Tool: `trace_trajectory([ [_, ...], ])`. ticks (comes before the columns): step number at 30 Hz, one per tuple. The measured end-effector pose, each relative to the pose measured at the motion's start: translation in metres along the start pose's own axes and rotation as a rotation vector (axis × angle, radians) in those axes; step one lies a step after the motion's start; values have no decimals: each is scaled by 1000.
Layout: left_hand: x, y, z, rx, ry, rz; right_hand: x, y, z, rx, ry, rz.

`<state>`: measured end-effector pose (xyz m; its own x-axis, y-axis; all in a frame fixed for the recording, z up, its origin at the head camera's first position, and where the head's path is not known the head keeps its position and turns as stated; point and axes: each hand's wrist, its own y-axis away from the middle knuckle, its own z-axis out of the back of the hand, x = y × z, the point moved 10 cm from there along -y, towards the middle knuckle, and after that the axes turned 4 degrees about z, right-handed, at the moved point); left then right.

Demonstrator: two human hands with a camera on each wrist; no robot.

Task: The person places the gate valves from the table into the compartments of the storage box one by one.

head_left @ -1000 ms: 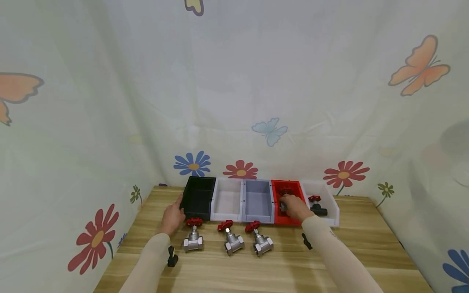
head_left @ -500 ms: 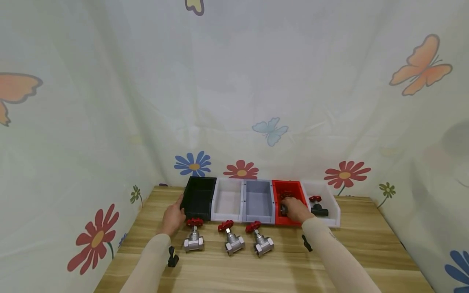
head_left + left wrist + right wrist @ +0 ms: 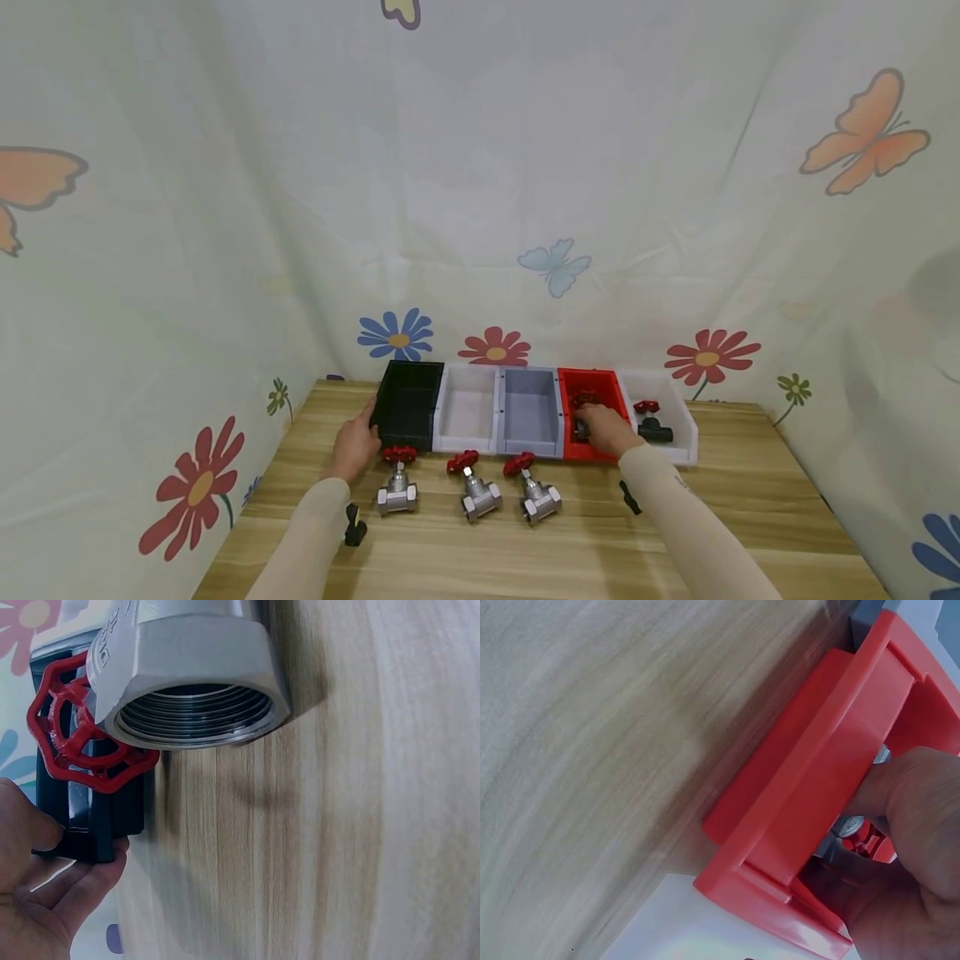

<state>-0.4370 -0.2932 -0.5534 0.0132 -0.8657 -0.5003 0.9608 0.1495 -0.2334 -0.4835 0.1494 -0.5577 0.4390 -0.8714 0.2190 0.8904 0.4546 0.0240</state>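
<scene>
My left hand [image 3: 355, 446] pinches the left side of the black bin [image 3: 407, 440]; in the left wrist view the thumb lies on its rim and the fingers come from beneath. In the red bin [image 3: 591, 452] my right hand [image 3: 606, 427] grips a metal valve [image 3: 847, 825] with a red handwheel, largely hidden by the fingers and bin wall. Three steel valves with red handwheels lie on the table before the bins: a left one [image 3: 397, 493], a middle one [image 3: 480, 500] and a right one [image 3: 540, 502].
Between black and red stand a white bin [image 3: 467, 447] and a grey bin [image 3: 530, 447]. The white bin at the right end [image 3: 684, 454] holds a black valve [image 3: 655, 431] with a red handwheel. A flower-printed curtain [image 3: 480, 208] rises behind the wooden table [image 3: 465, 567].
The right hand shifts very slightly inside the red bin. The left hand stays at the black bin, and the valves on the table have not moved.
</scene>
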Motion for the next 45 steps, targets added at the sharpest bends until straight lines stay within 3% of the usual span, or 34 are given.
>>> trace_trajectory([
  [6,-1,0,-4,10,3,-4,-1,3,-1,33,18,-20],
  [21,0,1,-2,22,-5,0,18,8,23,-14,81,25],
  [45,0,1,0,1,-5,-5,36,43,86,-97,22,2],
])
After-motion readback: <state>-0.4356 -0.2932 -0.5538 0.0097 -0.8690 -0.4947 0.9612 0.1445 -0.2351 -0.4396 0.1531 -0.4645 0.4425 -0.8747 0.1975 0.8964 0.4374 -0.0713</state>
